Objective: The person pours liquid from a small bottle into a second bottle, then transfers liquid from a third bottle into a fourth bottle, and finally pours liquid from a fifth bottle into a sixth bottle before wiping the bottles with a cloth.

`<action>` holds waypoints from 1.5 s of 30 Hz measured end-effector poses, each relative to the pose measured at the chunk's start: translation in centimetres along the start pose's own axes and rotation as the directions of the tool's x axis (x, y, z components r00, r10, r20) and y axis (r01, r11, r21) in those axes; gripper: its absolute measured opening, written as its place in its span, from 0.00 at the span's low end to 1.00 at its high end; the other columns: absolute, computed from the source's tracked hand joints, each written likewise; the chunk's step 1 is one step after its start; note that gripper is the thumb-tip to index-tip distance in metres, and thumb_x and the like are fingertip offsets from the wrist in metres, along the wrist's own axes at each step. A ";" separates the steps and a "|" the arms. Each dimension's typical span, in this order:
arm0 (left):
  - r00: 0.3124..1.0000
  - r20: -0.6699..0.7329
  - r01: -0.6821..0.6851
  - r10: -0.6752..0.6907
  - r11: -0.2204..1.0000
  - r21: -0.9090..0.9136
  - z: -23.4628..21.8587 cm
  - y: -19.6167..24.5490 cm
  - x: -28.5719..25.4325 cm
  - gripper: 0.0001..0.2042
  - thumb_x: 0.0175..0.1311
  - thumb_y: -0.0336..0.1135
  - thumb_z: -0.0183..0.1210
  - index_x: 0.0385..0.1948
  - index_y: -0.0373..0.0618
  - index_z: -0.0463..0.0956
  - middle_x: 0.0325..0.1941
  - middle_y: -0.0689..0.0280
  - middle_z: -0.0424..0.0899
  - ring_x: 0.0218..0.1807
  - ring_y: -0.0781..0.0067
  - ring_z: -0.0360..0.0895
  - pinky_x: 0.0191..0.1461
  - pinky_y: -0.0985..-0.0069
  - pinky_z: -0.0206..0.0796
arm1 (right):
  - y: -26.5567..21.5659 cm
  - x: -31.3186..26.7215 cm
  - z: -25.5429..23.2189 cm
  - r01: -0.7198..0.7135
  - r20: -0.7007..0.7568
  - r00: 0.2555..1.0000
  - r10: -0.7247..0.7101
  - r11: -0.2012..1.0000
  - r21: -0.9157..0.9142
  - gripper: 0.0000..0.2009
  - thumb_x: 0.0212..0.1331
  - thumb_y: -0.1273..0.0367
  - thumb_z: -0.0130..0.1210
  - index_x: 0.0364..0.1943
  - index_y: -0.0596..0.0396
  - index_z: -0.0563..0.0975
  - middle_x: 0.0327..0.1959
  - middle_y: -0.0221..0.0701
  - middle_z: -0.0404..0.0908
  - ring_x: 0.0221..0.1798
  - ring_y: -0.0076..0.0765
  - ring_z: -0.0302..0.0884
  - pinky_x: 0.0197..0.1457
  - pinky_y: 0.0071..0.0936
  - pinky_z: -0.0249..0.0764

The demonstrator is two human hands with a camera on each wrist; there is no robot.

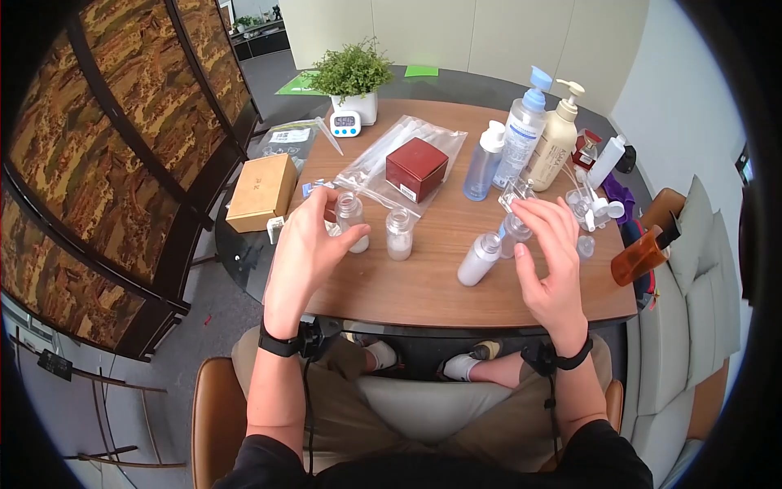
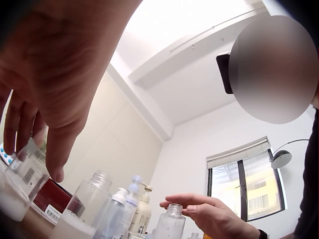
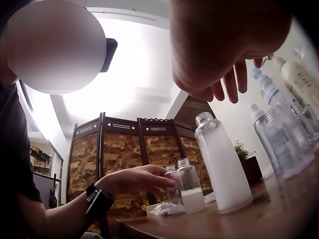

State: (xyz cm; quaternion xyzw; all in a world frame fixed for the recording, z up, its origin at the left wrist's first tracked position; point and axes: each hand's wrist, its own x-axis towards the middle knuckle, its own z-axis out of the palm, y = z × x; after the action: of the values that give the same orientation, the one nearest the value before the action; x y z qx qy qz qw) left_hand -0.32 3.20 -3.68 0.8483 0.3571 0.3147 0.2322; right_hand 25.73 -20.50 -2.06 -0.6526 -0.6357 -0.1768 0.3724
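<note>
My left hand (image 1: 305,244) is spread around a small clear bottle (image 1: 350,210) on the left, its thumb crossing in front of the glassy side. A second clear bottle (image 1: 399,236) stands to its right, with whitish liquid in the lower part, as the right wrist view shows. Farther right is a tall uncapped bottle (image 3: 222,167) filled with cloudy white. Behind that one, a clear bottle (image 1: 511,236) is partly covered by my right hand (image 1: 554,261). This right hand hovers there with extended fingers, nothing held in it.
A dark red box (image 1: 417,167) lies on a plastic bag (image 1: 371,167). Tall pump bottles (image 1: 521,134) stand at the back right, near loose white caps (image 1: 599,210). An amber bottle (image 1: 639,257) is by the right edge. A cardboard box (image 1: 262,193), timer (image 1: 345,124) and potted plant (image 1: 350,73) are at left.
</note>
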 end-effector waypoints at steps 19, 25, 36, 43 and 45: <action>0.999 0.039 -0.029 0.029 1.000 0.002 -1.0 -0.1 -0.8 0.29 0.61 0.45 0.82 0.56 0.37 0.79 0.48 0.54 0.90 0.51 0.56 0.88 0.58 0.60 0.80 | -2.5 -1.1 2.3 -0.382 0.127 0.924 0.360 0.877 0.290 0.21 0.58 0.72 0.79 0.55 0.58 0.85 0.38 0.26 0.79 0.29 0.21 0.65 0.33 0.25 0.66; 1.000 0.002 0.014 -0.014 1.000 0.028 -5.5 1.5 -2.1 0.27 0.64 0.45 0.80 0.55 0.36 0.81 0.48 0.54 0.92 0.51 0.58 0.90 0.58 0.62 0.81 | -6.7 1.2 3.9 -0.282 0.197 0.955 0.221 0.882 0.377 0.18 0.58 0.70 0.79 0.52 0.56 0.86 0.36 0.26 0.81 0.28 0.20 0.66 0.31 0.25 0.66; 0.978 0.055 0.205 -0.203 0.978 -0.034 -8.5 1.8 -3.3 0.18 0.66 0.43 0.77 0.40 0.35 0.85 0.33 0.55 0.91 0.38 0.58 0.90 0.47 0.63 0.80 | -12.1 2.9 10.8 -0.276 0.204 0.956 0.209 0.877 0.394 0.20 0.63 0.64 0.78 0.55 0.55 0.85 0.36 0.28 0.83 0.26 0.28 0.74 0.33 0.33 0.75; 0.980 0.086 0.183 -0.178 0.982 -0.051 -8.9 1.6 -4.0 0.15 0.65 0.38 0.77 0.38 0.34 0.85 0.32 0.58 0.89 0.35 0.68 0.85 0.45 0.67 0.78 | -11.3 2.8 9.5 -0.253 0.027 0.964 0.265 0.878 0.406 0.27 0.59 0.68 0.80 0.62 0.57 0.82 0.46 0.30 0.78 0.35 0.25 0.71 0.38 0.27 0.72; 0.973 0.165 0.169 -0.163 0.985 -0.023 -9.2 1.7 -4.6 0.14 0.63 0.36 0.78 0.39 0.36 0.86 0.32 0.59 0.89 0.35 0.66 0.86 0.45 0.66 0.79 | -9.7 2.5 9.6 -0.270 -0.015 0.956 0.293 0.899 0.346 0.31 0.58 0.71 0.80 0.66 0.58 0.79 0.52 0.32 0.78 0.42 0.26 0.73 0.41 0.24 0.72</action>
State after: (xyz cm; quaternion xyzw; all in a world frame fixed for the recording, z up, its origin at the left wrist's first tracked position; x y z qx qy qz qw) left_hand -8.49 0.19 2.03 0.8338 0.4007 0.2308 0.3017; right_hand 14.40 -12.72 -4.11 -0.6571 -0.5429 -0.0305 0.5220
